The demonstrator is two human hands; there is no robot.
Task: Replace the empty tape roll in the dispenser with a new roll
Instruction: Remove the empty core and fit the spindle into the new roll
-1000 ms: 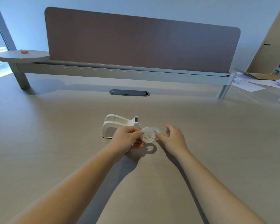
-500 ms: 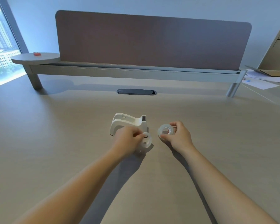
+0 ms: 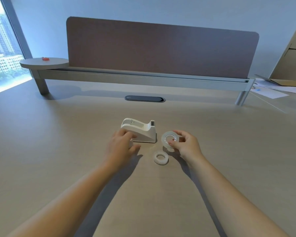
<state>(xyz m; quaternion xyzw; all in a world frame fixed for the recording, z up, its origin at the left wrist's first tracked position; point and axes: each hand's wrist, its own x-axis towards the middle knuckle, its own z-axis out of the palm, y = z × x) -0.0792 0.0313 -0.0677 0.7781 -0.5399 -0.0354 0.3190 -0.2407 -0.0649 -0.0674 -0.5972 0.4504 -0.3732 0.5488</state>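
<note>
Stretching wide and pale, the desk (image 3: 58, 142) runs back to a brown divider panel (image 3: 161, 47) on a grey rail, with a dark cable port (image 3: 144, 98) set in front of it. A window (image 3: 2, 48) lies to the left, loose papers (image 3: 272, 90) to the right, and a small red object (image 3: 45, 58) sits on a round side shelf (image 3: 44, 63).

The left hand (image 3: 121, 147) rests against the near side of the white tape dispenser (image 3: 140, 131), fingers (image 3: 129, 135) loosely spread and touching it, gripping nothing. The right hand (image 3: 186, 145) pinches a translucent tape roll (image 3: 169, 139), held upright just right of the dispenser. A second white ring (image 3: 161, 157) lies flat on the desk between the hands. The dispenser's cradle looks empty.
</note>
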